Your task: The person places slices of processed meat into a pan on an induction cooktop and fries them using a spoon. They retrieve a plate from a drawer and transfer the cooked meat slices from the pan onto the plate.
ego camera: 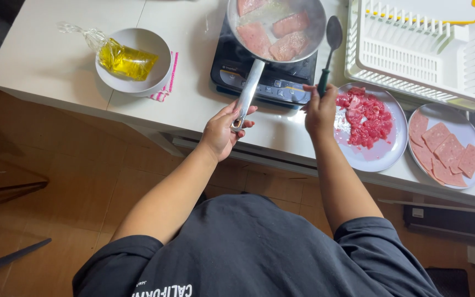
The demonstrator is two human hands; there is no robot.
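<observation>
My left hand grips the end of the metal handle of a frying pan that sits on a black portable cooktop. Several pink meat slices lie in the pan. My right hand holds a green-handled metal spoon upright, its bowl beside the pan's right rim. Just right of that hand is a plate of chopped red meat.
A second plate with pink meat slices sits at the right. A white dish rack stands behind the plates. A white bowl holding a tied bag of yellow oil rests on the white counter at the left.
</observation>
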